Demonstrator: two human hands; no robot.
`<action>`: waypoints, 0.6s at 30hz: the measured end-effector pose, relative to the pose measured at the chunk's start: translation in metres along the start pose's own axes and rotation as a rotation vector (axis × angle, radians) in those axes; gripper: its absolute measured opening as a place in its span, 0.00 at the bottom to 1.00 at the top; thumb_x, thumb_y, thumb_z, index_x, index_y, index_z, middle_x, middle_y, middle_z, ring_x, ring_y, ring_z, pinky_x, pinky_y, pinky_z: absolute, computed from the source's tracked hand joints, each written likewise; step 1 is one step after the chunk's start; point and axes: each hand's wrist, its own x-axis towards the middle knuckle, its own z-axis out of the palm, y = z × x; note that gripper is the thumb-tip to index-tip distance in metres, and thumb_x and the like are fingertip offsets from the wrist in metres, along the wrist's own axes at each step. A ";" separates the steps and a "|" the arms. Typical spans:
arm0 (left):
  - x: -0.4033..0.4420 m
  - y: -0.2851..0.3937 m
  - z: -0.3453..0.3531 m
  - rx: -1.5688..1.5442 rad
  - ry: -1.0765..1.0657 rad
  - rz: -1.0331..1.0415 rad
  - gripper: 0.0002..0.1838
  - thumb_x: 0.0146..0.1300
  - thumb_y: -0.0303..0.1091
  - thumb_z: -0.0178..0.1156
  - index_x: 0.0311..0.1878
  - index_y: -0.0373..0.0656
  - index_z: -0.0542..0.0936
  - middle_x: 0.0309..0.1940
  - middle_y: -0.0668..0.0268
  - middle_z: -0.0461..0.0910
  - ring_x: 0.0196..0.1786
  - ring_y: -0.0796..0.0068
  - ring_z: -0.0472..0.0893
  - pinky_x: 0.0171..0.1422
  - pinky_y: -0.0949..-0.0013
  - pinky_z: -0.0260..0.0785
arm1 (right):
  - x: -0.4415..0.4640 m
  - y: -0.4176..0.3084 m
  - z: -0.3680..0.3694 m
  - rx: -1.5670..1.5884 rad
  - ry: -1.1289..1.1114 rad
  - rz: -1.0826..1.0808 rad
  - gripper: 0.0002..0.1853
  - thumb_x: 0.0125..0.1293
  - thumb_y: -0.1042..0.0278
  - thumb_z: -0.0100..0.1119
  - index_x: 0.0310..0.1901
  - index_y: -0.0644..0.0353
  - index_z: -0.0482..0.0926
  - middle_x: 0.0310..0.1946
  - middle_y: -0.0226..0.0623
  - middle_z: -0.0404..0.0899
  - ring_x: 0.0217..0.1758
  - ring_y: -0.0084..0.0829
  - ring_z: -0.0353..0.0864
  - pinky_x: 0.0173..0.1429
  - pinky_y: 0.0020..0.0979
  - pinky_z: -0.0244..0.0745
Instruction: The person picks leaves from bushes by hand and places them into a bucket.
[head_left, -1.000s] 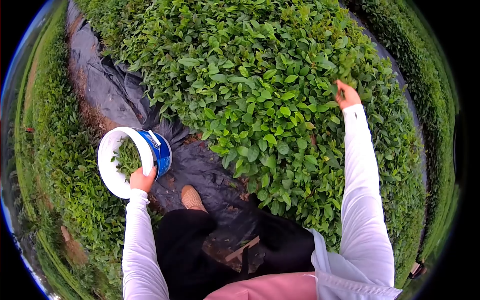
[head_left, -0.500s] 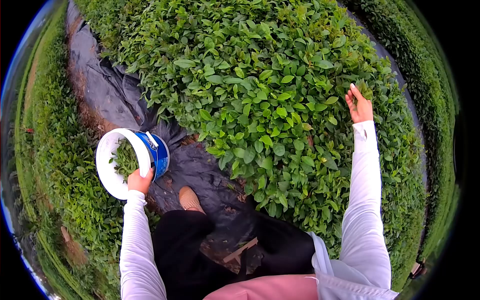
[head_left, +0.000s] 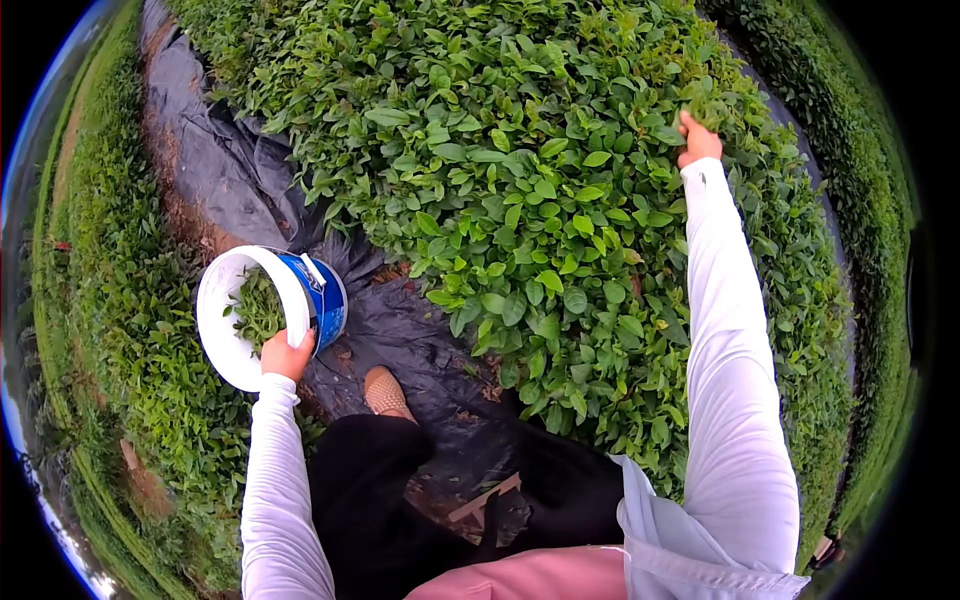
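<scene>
Bush (head_left: 560, 250); right hand (head_left: 700, 143) now farther up, apparently touching shoots (head_left: 707, 104).

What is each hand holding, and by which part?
The left hand grips the bucket by its rim. The right hand is at the bush; whether it holds leaves is unclear.

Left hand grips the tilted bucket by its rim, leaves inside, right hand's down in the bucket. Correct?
Not quite: the right hand isn't in the bucket. The head view shows it out at the leafy bush. The left hand does grip the tilted bucket by its rim, with leaves inside.
</scene>
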 end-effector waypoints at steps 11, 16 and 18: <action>-0.001 0.001 -0.001 -0.067 -0.027 -0.004 0.21 0.54 0.50 0.59 0.34 0.38 0.82 0.28 0.49 0.80 0.33 0.50 0.80 0.40 0.55 0.71 | -0.211 0.007 -0.117 -0.133 -0.581 0.214 0.15 0.61 0.73 0.59 0.49 0.61 0.71 0.34 0.38 0.79 0.21 0.19 0.71 0.24 0.22 0.69; -0.001 -0.002 -0.001 -0.072 -0.019 0.021 0.21 0.54 0.50 0.59 0.34 0.38 0.82 0.28 0.49 0.80 0.33 0.50 0.80 0.39 0.56 0.71 | -0.164 -0.035 -0.112 0.054 -0.300 0.193 0.11 0.60 0.70 0.61 0.44 0.60 0.76 0.30 0.31 0.76 0.27 0.19 0.72 0.29 0.22 0.74; -0.001 -0.001 -0.001 -0.069 -0.010 0.028 0.21 0.54 0.50 0.59 0.34 0.38 0.82 0.28 0.49 0.80 0.33 0.50 0.80 0.39 0.56 0.71 | -0.121 -0.035 -0.110 0.136 -0.225 0.170 0.10 0.58 0.69 0.63 0.40 0.61 0.77 0.32 0.32 0.77 0.29 0.23 0.75 0.31 0.23 0.75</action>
